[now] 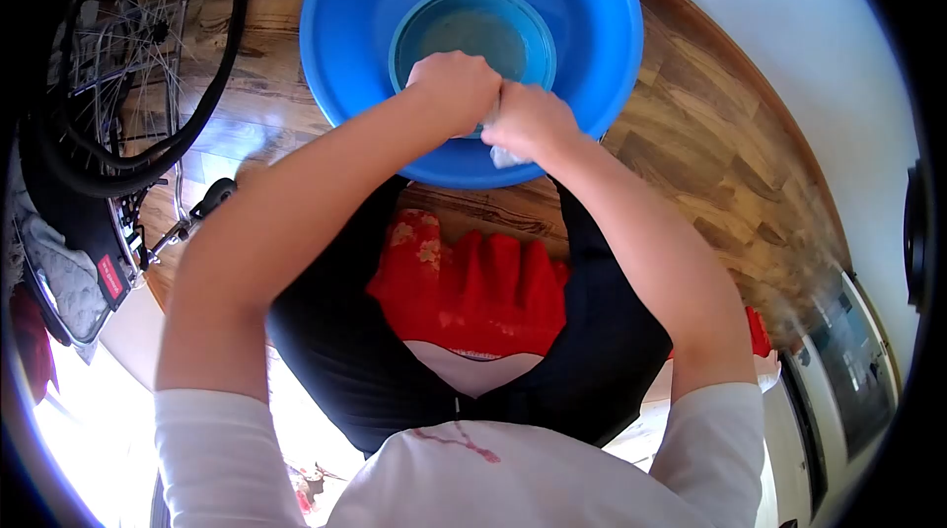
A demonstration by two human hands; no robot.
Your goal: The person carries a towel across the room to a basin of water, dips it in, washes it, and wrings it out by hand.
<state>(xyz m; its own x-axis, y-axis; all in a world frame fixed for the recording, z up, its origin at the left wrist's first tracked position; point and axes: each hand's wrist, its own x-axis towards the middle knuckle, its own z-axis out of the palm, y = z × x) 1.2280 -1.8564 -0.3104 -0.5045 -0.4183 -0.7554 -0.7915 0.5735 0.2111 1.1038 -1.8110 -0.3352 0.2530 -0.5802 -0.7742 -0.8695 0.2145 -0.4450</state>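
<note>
My left hand [456, 86] and my right hand [534, 122] are side by side, both closed around a whitish cloth [509, 157]. Most of the cloth is hidden in my fists; one crumpled end sticks out below my right hand. Both hands are over the near rim of a small teal basin [548, 38], which holds cloudy water [478, 35]. That basin sits inside a large blue tub [602, 10] on the floor, between my knees.
A wheelchair [163, 35] with a large spoked wheel stands at the left. Red patterned fabric [473, 281] lies between my legs. The wood-patterned floor [710, 134] runs to a white wall [789, 45] at the right. A framed item [853, 360] leans at the lower right.
</note>
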